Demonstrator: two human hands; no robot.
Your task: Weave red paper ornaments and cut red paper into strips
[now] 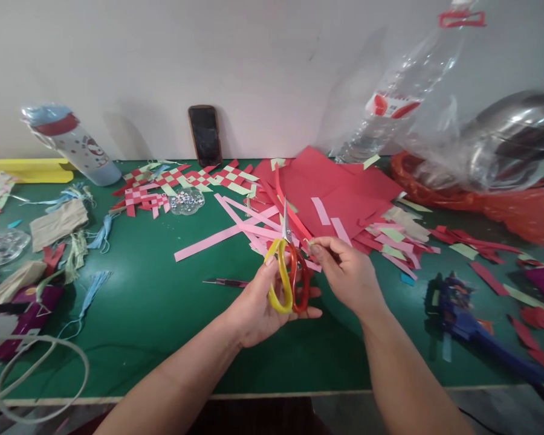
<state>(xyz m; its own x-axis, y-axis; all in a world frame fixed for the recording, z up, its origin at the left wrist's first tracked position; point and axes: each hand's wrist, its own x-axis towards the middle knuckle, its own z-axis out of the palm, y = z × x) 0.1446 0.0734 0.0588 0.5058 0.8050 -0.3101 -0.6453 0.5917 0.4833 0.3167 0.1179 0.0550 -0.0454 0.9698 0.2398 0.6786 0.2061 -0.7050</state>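
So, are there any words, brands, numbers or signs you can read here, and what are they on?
None can be read clearly.
Red-and-white label on the clear bottle: marks too blurred to read.
Drink flask: printed pictures; any lettering is too small to read.
Purple package at the left: pale marks, too small to read.
Phone: dark screen, no readable words.

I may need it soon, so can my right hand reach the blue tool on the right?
Probably yes: nothing tall blocks the blue tool, though your right hand must first release the red strip.
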